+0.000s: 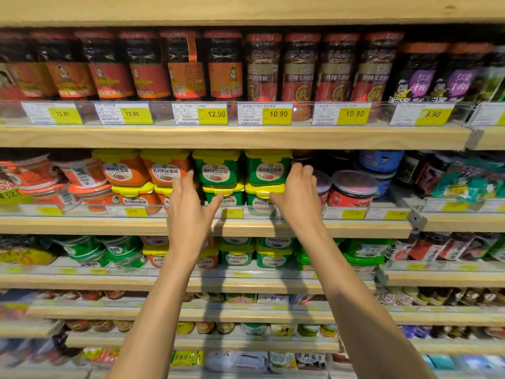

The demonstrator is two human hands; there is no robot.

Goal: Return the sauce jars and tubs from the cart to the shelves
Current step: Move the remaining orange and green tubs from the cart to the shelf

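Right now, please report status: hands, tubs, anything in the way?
Left hand open at left green stack. Right hand curled round right green stack. Only clear shelf rail in front.

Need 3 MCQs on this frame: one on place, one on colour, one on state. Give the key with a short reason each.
1. Where do the left hand and right hand reach?
A) top shelf, at the jars
B) second shelf, at the green tubs
C) bottom shelf

2. What colour are the lids on those tubs?
A) yellow
B) red
C) blue

3. How do those tubs stand?
A) in a single layer
B) tipped on their sides
C) stacked two high

Key: 1 B, both hands flank the green tubs on the second shelf. 2 A, yellow lids top each tub. 3 C, each upper tub sits on a lower one.
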